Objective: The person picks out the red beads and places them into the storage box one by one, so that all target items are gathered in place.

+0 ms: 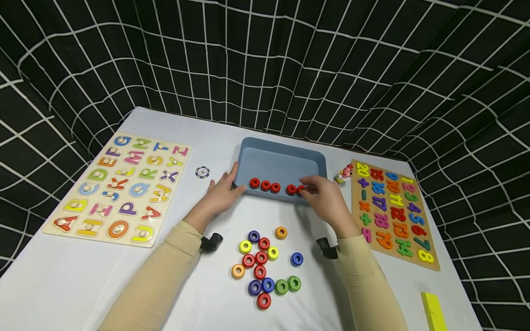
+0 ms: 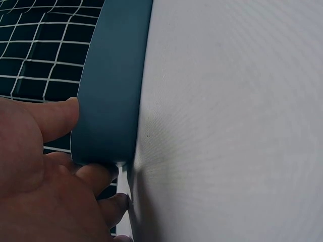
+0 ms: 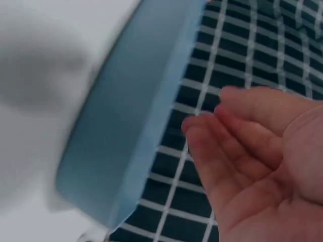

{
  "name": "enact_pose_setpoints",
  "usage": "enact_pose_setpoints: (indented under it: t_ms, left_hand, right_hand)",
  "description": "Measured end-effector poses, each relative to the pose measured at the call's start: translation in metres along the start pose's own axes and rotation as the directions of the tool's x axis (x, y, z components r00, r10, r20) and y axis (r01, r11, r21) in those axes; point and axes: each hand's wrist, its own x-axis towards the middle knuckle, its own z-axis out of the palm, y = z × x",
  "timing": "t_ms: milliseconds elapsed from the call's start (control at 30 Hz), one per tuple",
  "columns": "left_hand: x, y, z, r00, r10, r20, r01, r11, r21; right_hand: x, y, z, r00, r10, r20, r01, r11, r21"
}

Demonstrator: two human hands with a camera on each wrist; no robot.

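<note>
A blue-grey tray (image 1: 281, 158) lies at the back middle of the table. Several red rings (image 1: 265, 185) stand in a row along its front wall, with a gap before the right pair. My left hand (image 1: 219, 195) holds the tray's front left corner, the thumb at the rim and the fingers around the corner in the left wrist view. Over the tray's right front part is my right hand (image 1: 325, 202), its fingertips by the rightmost red ring (image 1: 301, 189), partly covering it. In the right wrist view those fingers are bent close together above the rim, and nothing shows between them.
Loose coloured rings (image 1: 261, 257) lie in front of the tray. To the left are a letter board (image 1: 161, 220) and a poker chip (image 1: 202, 172). A small figurine (image 1: 344, 174), a number board (image 1: 359, 220) and a yellow block (image 1: 433, 312) are on the right.
</note>
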Motion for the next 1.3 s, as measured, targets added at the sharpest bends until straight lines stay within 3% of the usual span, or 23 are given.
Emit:
enact_pose_setpoints:
  t_ms: [267,367,500,600,700,1000,1300]
  left_hand:
    - [-0.001,0.002,0.000,1.000,0.000,-0.001,0.000,1.000,0.006]
    - [0.000,0.001,0.000,1.000,0.001,-0.006,-0.001,1.000,0.005]
    - [0.000,-0.001,-0.001,1.000,0.003,-0.003,-0.003,1.000,-0.001]
    - [0.001,-0.001,-0.001,1.000,0.004,0.001,-0.004,1.000,0.000]
    - [0.000,-0.001,-0.001,1.000,0.004,0.002,-0.004,1.000,0.001]
    - [0.000,0.002,0.000,1.000,0.009,0.007,-0.009,1.000,0.010]
    - [0.001,0.000,0.000,1.000,0.007,0.003,-0.007,1.000,0.008]
  right_hand:
    - [-0.047,-0.048,0.007,0.979,-0.158,0.131,0.133,0.975,0.181]
    - [-0.060,-0.059,0.019,0.964,-0.178,0.197,0.149,0.977,0.155]
    - [-0.070,-0.064,0.041,0.956,-0.140,0.256,0.144,0.990,0.005]
    - [-0.073,-0.065,0.056,0.955,-0.113,0.274,0.146,0.984,-0.105]
    - [-0.075,-0.065,0.065,0.956,-0.103,0.276,0.147,0.978,-0.146]
    - [-0.075,-0.060,0.067,0.948,-0.085,0.307,0.132,0.982,-0.135]
    - [-0.069,-0.057,0.066,0.936,-0.070,0.346,0.094,0.994,-0.052]
